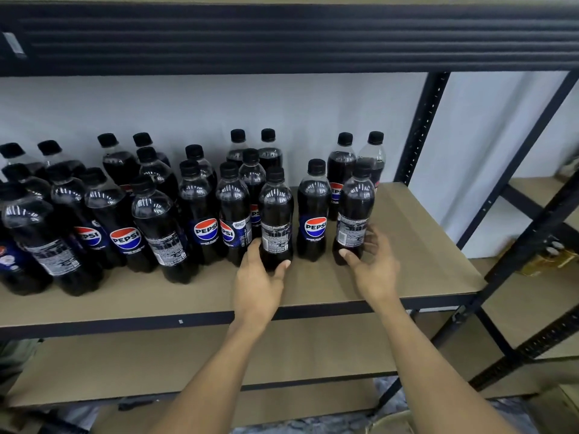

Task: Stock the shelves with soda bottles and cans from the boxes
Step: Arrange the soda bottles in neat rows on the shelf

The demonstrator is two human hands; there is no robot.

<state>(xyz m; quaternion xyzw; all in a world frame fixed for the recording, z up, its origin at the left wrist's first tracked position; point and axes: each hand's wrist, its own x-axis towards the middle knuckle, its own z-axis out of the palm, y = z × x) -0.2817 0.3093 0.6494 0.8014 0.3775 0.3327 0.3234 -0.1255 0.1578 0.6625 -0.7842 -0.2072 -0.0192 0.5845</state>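
Observation:
Several black-capped Pepsi bottles [205, 211] stand in loose rows on the tan middle shelf [423, 261], filling its left and centre. My left hand [258, 285] grips the base of one upright bottle [275, 214] at the front of the group, thumb on its right side and fingers on its left. My right hand [374, 269] cups the base of another upright bottle [355, 211] at the right end of the rows, with the thumb in front and the fingers behind it. Both bottles stand on the shelf board with their back labels facing me.
A bare strip of shelf lies to the right of the last bottle, ending at the black upright post [419, 130]. The dark beam of the upper shelf [282, 36] hangs overhead. A lower tan shelf [219, 355] is below. A neighbouring rack [532, 233] stands at right.

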